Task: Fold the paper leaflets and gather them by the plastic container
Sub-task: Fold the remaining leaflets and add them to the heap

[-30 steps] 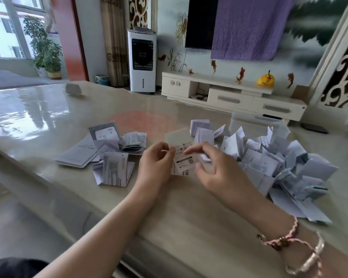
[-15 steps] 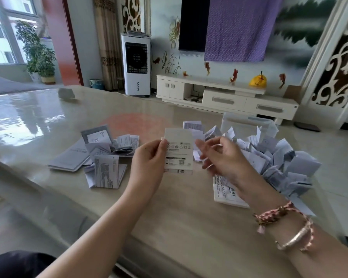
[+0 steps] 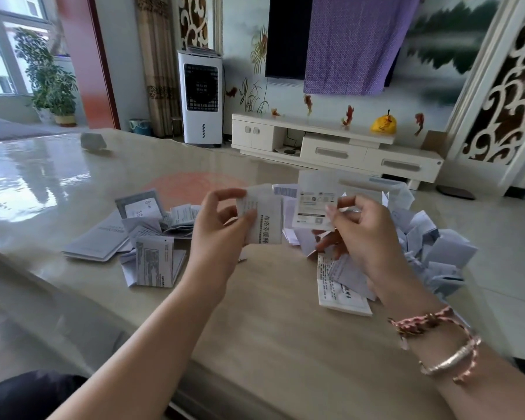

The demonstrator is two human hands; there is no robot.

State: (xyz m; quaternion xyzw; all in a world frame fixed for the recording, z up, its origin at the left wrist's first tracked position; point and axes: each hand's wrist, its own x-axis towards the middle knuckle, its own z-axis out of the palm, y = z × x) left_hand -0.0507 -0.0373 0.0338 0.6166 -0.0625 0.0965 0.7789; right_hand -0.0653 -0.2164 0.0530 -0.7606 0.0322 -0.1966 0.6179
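While both hands are working above the bench (image 3: 255,313), the left hand (image 3: 222,234) is pinching a printed leaflet (image 3: 262,221) and the right hand (image 3: 364,234) is gripping another sheet (image 3: 315,201). A large heap (image 3: 431,247) is lying by the plastic container (image 3: 373,184); the smaller pile (image 3: 146,237) is sitting well apart, so work appears to be remaining.

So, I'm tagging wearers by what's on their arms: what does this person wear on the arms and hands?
Both forearms are bare, with no sleeves or gloves. The left hand is unadorned. Below the right hand, the wrist carries a pink braided cord bracelet and a silver bangle.
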